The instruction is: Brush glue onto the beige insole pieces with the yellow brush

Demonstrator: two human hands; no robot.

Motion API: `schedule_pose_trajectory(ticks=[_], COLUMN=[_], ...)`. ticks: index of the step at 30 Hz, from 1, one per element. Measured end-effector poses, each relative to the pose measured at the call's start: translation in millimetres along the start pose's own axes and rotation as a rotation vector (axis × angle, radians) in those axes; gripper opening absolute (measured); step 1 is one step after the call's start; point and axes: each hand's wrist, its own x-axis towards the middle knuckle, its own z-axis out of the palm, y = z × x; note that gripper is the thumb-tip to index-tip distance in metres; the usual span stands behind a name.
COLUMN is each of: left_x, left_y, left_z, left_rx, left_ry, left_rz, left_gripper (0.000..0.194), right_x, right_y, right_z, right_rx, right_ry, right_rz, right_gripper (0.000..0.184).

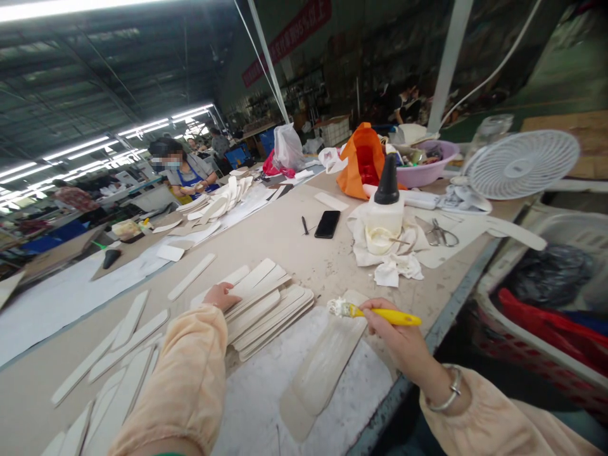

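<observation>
My right hand [396, 335] is closed around a yellow-handled paintbrush [392, 316], its bristles coated in thick white paste. Beneath the brush, a pale strip with rounded ends [327, 361] lies on a white sheet [256, 405], looking wet and overlapping another strip. At the pile of pale strips [273, 310], my left hand [221, 296] has its fingers closed at the left edge of an upper strip; the fingertips are partly hidden. A white tub of paste [380, 221] with a black cone-shaped top and a small stick stands on a crumpled cloth beyond the brush.
A black phone [327, 224], a pen and scissors [441, 234] lie beyond the pile. More strips [118, 380] spread leftward. An orange bag [363, 161], purple basin [430, 161] and white fan [522, 164] stand at the back. A co-worker [183, 168] works across the table.
</observation>
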Motion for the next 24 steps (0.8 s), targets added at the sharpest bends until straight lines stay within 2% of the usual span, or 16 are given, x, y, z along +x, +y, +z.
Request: schedule_pose_trajectory(ticks=[6, 9, 12, 15, 18, 21, 24], left_x=[-30, -66, -119, -177, -219, -236, -235], left_y=[4, 10, 28, 62, 100, 128, 135], left_z=[-20.8, -34.6, -33.4, -9.6, 28.1, 62.7, 83.7], left_rx=[-0.061, -0.124, -0.221, -0.475, -0.643, -0.756, -0.777], left_ry=[0.225, 0.339, 0.320, 0.166, 0.028, -0.022, -0.030], left_rz=[0.037, 0.080, 0.183, 0.294, 0.305, 0.317, 0.314], left_gripper=[0.022, 0.027, 0.032, 0.032, 0.029, 0.026, 0.023], right_x=[6, 10, 12, 10, 5, 3, 4], right_y=[9, 5, -1, 0, 6, 15, 23], right_z=[-2, -7, -12, -11, -5, 2, 4], right_rx=[0.185, 0.226, 0.246, 0.277, 0.333, 0.255, 0.114], right_ry=[0.059, 0.128, 0.147, 0.032, -0.100, -0.093, 0.009], right_rz=[-0.102, -0.180, -0.222, -0.231, -0.220, -0.196, -0.204], right_gripper=[0.032, 0.029, 0.024, 0.024, 0.032, 0.035, 0.032])
